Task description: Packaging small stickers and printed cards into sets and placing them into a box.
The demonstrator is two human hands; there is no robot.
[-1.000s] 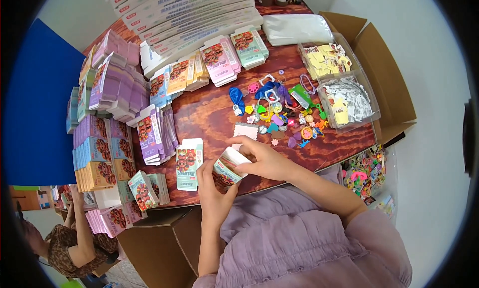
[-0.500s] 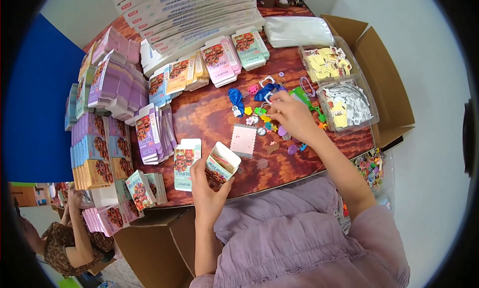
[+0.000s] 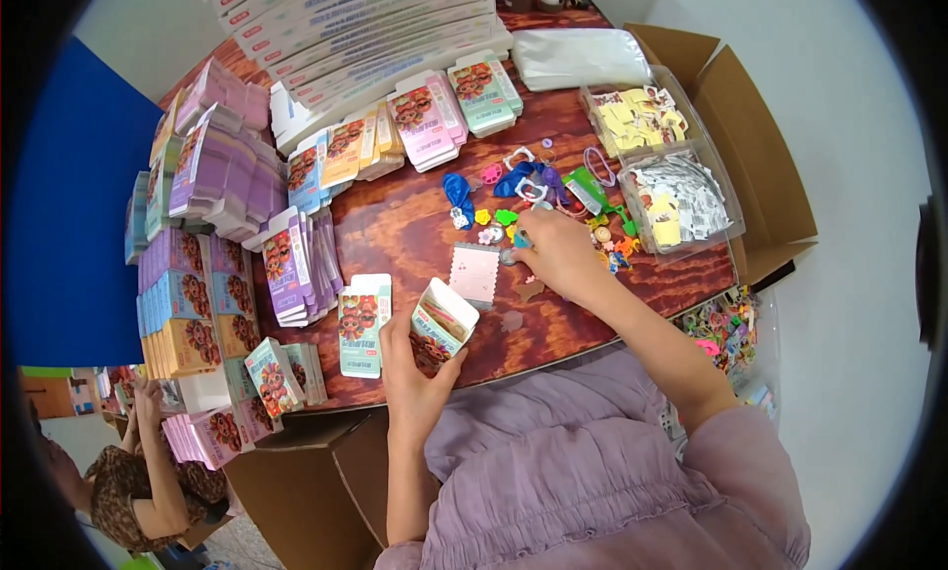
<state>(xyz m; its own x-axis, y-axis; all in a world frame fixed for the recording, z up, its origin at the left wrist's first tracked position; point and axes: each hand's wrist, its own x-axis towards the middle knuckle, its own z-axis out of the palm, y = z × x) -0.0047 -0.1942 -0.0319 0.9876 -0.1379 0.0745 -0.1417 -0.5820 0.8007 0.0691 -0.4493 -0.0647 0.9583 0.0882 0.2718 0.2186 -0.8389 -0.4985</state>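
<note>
A small open carton (image 3: 442, 325) printed with cartoon figures is held in my left hand (image 3: 415, 377); its white flap stands up and some small contents show inside. Beside it, a flat green and white carton (image 3: 365, 328) lies on the table. My right hand (image 3: 561, 259) reaches down among small trinkets, fingers bent together near a round silver trinket (image 3: 509, 257); what they pinch is hidden. Around it lie a pink card (image 3: 475, 274), a blue satin piece (image 3: 458, 197), a white frame-like trinket (image 3: 531, 191), a green packet (image 3: 589, 188) and a brown flat piece (image 3: 530, 289).
Flat cartons (image 3: 227, 175) are stacked at the left and along the back. A tall pile of long white boxes (image 3: 365, 46) stands behind. Clear trays (image 3: 736, 209) of paper slips, plastic bags (image 3: 581, 58) and a cardboard box (image 3: 765, 145) occupy the right. Another person (image 3: 148, 471) works at lower left.
My right hand has moved left and slightly down over the trinkets, toward the pink card. My left hand still holds the carton in nearly the same place. The view has shifted slightly.
</note>
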